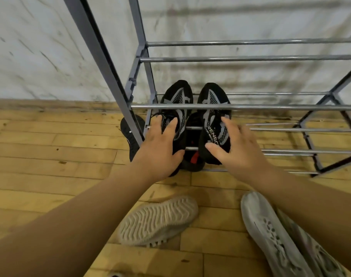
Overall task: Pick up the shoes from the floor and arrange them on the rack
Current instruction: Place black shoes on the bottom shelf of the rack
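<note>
Two black sneakers with grey markings sit side by side, toes to the wall, on the low bars of the grey metal rack (250, 107). My left hand (160, 148) lies on the heel of the left black sneaker (177, 96), fingers curled over its top and thumb on its inner side. My right hand (238, 150) is spread over the heel of the right black sneaker (213, 100), fingers straight and apart. A beige shoe (156, 220) lies sole-up on the floor near me. A grey patterned shoe (270, 226) lies at the lower right.
Another black shoe with a red insole (193, 136) shows between the two sneakers. A black shoe (130, 134) lies on the wooden floor just left of the rack's post. The rack's upper bars (250, 57) cross above the sneakers. A stained white wall stands behind.
</note>
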Demonstrator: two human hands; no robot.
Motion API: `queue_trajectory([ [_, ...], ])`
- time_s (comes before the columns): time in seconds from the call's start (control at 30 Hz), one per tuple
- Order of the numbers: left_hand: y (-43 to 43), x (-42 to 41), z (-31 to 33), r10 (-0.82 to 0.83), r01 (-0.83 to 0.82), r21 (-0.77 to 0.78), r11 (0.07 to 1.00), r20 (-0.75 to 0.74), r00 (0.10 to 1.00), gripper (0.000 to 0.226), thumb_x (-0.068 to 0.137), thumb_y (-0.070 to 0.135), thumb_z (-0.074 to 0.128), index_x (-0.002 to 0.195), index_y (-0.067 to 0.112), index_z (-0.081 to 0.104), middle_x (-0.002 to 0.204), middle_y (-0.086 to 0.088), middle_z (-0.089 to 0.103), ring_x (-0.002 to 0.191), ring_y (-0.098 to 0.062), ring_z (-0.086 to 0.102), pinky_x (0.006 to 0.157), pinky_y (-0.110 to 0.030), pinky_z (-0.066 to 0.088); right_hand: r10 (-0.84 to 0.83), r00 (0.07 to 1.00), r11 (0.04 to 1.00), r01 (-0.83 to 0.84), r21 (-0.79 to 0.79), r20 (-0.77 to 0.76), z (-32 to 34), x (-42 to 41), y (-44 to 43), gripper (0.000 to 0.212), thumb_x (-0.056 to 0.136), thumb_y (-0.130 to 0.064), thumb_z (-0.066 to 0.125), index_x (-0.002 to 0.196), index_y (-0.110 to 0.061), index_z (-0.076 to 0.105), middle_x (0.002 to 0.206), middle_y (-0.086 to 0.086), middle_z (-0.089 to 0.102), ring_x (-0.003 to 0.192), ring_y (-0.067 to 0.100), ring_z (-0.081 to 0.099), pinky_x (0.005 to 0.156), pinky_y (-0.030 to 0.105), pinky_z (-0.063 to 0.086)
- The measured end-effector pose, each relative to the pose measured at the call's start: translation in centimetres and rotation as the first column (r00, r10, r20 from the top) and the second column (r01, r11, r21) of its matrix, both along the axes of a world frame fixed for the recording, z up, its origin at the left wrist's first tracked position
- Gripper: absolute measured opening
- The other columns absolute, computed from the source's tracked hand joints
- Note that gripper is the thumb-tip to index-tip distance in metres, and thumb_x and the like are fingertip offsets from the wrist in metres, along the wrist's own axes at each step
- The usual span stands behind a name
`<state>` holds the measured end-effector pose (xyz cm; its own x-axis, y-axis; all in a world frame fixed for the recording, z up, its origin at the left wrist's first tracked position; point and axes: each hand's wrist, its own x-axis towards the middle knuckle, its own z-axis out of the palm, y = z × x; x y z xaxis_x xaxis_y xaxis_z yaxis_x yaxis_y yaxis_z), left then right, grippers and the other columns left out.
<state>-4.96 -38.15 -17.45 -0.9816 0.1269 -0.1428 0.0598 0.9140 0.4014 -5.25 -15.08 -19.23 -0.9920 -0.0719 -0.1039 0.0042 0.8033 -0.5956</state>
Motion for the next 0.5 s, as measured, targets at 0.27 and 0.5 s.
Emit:
queue_trajectory([
  [0.27, -1.2, 3.6, -0.2, 0.074, -0.108, -0.133, 0.985, -0.241, 0.968, 0.071, 0.095, 0.053, 0.061, 0.157, 0.036, 0.031, 0.139, -0.004, 0.039, 0.127, -0.025, 0.044, 0.104, -0.041, 0.045, 0.135, 0.99, 0.987, -0.138, 0.077, 0.043, -0.1, 0.1, 0.1, 0.102, 0.076, -0.078, 0.06, 0.158, -0.045, 0.008, 0.155, -0.001, 0.032, 0.14, 0.028, 0.041, 0.113, 0.054, 0.041],
  [0.5, -1.9, 3.4, -0.3, 0.151, -0.188, -0.185, 0.965, -0.199, 0.968, 0.066, 0.097, 0.065, 0.047, 0.156, 0.046, 0.023, 0.117, 0.0, 0.044, 0.107, -0.019, 0.046, 0.091, -0.035, 0.045, 0.15, 0.989, 0.982, -0.148, 0.12, -0.005, -0.5, 0.1, 0.0, 0.096, 0.081, -0.078, 0.055, 0.158, -0.051, 0.005, 0.158, -0.005, 0.031, 0.137, 0.026, 0.046, 0.108, 0.054, 0.046],
])
